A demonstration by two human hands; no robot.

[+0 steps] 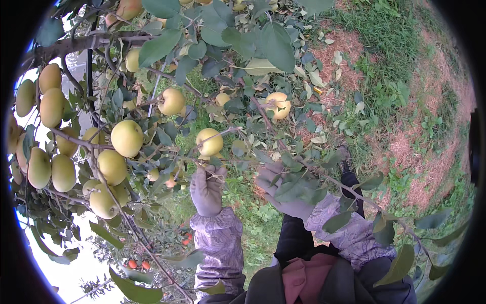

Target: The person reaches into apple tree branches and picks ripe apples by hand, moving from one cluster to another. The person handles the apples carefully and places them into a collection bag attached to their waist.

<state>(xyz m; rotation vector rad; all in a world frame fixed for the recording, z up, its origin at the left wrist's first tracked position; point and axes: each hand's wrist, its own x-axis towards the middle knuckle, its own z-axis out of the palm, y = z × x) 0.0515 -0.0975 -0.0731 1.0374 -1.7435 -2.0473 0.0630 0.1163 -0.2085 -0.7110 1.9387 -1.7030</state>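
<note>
My left hand (207, 190), in a pale glove and patterned sleeve, has its curled fingers closed on a thin twig (215, 175) just under a cluster of yellow-green apples. The clearest of these is a round apple (209, 142) crossed by a bare twig. To the right, my right hand (283, 190), gloved too, reaches up behind green leaves (300, 186) with its fingers spread. Those leaves hide part of the palm and fingers; no fruit shows in it. Above it a yellow apple (278, 105) is seen beside a brown branch (262, 110).
Many apples (127, 138) hang in clusters at the left. A thick bough (87, 42) crosses the upper left. A long leafy branch (353, 192) runs in front of my right arm. Grass (383, 38) and dry straw cover the ground.
</note>
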